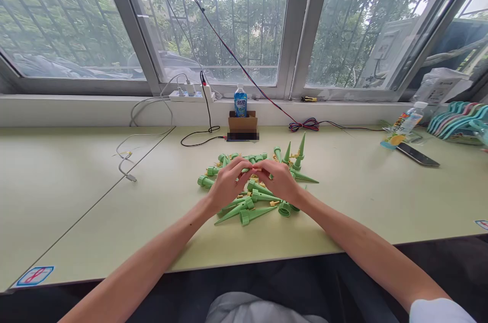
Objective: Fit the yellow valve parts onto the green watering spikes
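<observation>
My left hand [231, 180] and my right hand [280, 178] meet fingertip to fingertip above a pile of green plastic watering spikes [253, 215]. The left fingers are closed around a green spike [246, 170], only a bit of which shows. The right fingers are pinched together against the left ones; what they hold is mostly hidden. Small yellow valve pieces [273, 203] lie among the spikes. To the right of my hands, several spikes stand upright, one tall spike [302, 146] among them. A spike's open green cap [284, 209] faces me below the right wrist.
Behind the pile stand a small cardboard box [247, 123] and a blue bottle [240, 101]. Cables and a power strip [190, 95] are at the back left. A phone [417, 154], a drink bottle [409, 119] and hangers [455, 118] lie at the right.
</observation>
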`<state>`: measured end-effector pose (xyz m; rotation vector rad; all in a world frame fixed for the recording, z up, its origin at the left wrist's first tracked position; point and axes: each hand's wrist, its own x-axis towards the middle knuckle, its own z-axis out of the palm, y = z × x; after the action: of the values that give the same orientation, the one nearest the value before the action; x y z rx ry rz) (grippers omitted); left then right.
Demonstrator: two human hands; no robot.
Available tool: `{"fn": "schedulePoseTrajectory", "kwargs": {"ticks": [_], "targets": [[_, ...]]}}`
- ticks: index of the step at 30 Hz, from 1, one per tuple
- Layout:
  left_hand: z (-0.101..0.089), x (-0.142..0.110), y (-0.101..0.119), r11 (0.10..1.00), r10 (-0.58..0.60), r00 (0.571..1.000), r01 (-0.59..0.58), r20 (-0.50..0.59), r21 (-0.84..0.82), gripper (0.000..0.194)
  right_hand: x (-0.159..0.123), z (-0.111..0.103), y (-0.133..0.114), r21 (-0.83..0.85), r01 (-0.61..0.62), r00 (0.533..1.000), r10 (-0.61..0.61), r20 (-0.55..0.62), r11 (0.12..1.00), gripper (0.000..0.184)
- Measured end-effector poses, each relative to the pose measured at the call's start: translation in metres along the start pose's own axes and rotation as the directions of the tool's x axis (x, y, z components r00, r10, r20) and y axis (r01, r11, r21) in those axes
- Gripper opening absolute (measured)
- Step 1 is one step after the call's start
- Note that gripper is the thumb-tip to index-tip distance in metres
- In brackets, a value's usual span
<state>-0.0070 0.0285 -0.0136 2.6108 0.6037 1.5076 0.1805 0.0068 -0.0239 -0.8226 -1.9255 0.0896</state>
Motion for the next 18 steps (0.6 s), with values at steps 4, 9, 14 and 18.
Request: {"fn": "schedulePoseTrajectory", "kwargs": {"ticks": [4, 9, 14, 18], "targets": [[-0.0009, 0.0004, 0.0010, 1.000, 0.025, 0.999, -0.025, 0.025, -0.005, 0.010, 0.0004, 0.0001, 0.0012, 0.026, 0.035, 0.999, -0.035, -0.002, 0.999, 0.012], [-0.0019, 0.0013, 0.0031, 0.997, 0.071, 0.997, -0.071, 0.015, 0.002, 0.009, 0.0011, -0.0010, 0.0003, 0.051, 0.065, 0.998, -0.065, -0.006, 0.997, 0.012], [-0.0017, 0.0008, 0.0033, 0.995, 0.095, 0.995, -0.095, 0.018, -0.021, 0.011, 0.0019, -0.0029, -0.0012, 0.037, 0.054, 0.998, -0.054, 0.012, 0.998, 0.015], [0.0000, -0.0013, 0.0019, 0.995, 0.101, 0.995, -0.101, 0.013, -0.021, 0.012, 0.0029, -0.0052, -0.0035, 0.054, 0.062, 0.998, -0.063, 0.016, 0.997, 0.015]]}}
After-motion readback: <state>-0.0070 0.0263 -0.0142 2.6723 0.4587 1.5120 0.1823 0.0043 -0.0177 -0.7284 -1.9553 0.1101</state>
